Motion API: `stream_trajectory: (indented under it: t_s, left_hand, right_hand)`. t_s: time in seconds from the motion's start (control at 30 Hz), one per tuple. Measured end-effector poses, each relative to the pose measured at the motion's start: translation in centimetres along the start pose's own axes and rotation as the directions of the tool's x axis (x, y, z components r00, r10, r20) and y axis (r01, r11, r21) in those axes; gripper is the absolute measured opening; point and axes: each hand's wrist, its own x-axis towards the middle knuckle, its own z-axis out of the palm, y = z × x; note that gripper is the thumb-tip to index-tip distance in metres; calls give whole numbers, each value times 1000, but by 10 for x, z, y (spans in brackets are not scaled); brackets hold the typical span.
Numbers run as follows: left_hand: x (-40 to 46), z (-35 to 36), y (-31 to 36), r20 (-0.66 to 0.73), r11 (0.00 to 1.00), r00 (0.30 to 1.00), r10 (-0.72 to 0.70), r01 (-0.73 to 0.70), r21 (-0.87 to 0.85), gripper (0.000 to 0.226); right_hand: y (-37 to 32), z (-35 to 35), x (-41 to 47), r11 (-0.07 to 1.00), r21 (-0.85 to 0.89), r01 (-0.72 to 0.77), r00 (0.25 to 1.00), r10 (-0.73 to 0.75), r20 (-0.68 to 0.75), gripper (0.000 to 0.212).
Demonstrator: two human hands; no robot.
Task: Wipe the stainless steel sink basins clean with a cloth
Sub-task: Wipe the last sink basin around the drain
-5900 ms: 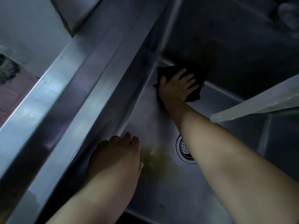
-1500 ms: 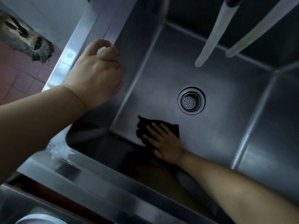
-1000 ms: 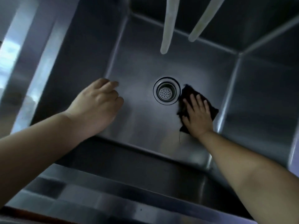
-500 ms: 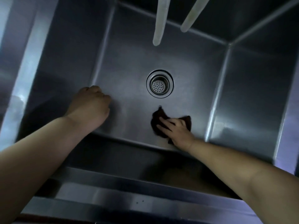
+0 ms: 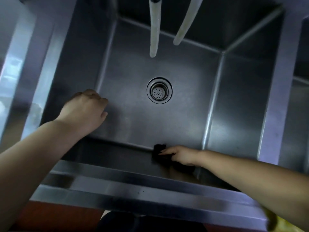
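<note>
Left hand [image 5: 85, 111]: inside the sink basin [image 5: 234, 101], at the near-left corner of the floor. Fingers curled under into a loose fist, knuckles forward, holding nothing visible. Cannot tell if the knuckles touch the steel.
Drain strainer [image 5: 159, 90]: mid-floor, ahead and to the right of the left hand's knuckles, well apart from both hands.
Hoses [image 5: 154, 30]: two pale tubes hanging from above the far wall, ends free over the floor, beyond the drain.
Cloth [image 5: 158, 150]: dark, bunched, at the seam where the floor meets the near wall; part shows past the fingertips, the rest trails under the palm toward the wrist.
Right hand [image 5: 179, 155]: laid on the cloth, fingers straight and close together, pointing left along the seam, pressing the cloth against the near wall.
Front rim [image 5: 133, 190]: broad steel ledge nearer than both hands; both forearms cross over it.
</note>
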Motion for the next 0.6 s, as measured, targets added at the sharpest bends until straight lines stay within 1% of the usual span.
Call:
stream_trajectory:
  t_s: [0.13,0.27,0.37,0.5,0.6]
  left_hand:
    - [-3,-7,13,24,998,999,-23,24,-53,33]
    - [-3,-13,26,73,997,996,-45,50,-64,33]
    - [-1,-17,33,80,995,995,-68,73,-63,37]
    - [3,-16,40,79,993,993,-90,96,-69,38]
    - [9,-12,44,91,991,991,-101,108,-75,38]
  right_hand:
    - [-42,6,-25,989,52,138,988,-140,57,57]
    - [-78,15,-49,953,119,279,955,-289,68,61]
    - [-90,15,-66,920,145,363,923,-377,82,64]
    - [-75,3,-89,908,148,391,906,-408,112,62]
    - [-55,-6,-97,934,116,339,928,-352,119,62]
